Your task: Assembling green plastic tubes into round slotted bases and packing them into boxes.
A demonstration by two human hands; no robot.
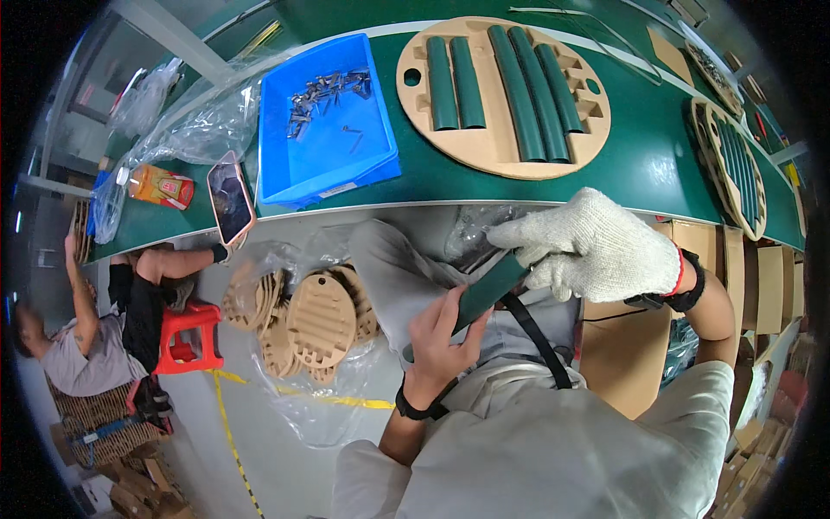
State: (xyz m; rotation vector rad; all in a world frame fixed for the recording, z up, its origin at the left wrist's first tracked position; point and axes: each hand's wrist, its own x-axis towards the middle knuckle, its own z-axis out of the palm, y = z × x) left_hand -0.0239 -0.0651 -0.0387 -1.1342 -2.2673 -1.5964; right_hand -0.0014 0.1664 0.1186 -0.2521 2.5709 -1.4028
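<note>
Above my lap I hold a dark green strip-like tube [491, 292] at a slant. My bare left hand [443, 342] wraps round its lower part. My right hand [592, 246], in a white knitted glove, closes on its upper end, and the glove hides that tip. Beyond my hands, on the green table, lies a round tan moulded tray [475, 151] with several similar green tubes [519, 91] in its grooves. Left of the tray stands a blue bin [333, 169] with small metal clips [324, 95] inside.
A phone [230, 199] and an orange-labelled bottle [157, 187] lie left of the bin. Another tray with green tubes [731, 164] rests at the right. Tan trays [322, 320] in plastic sit on the floor. A co-worker [95, 346] sits at far left near a red stool [190, 339].
</note>
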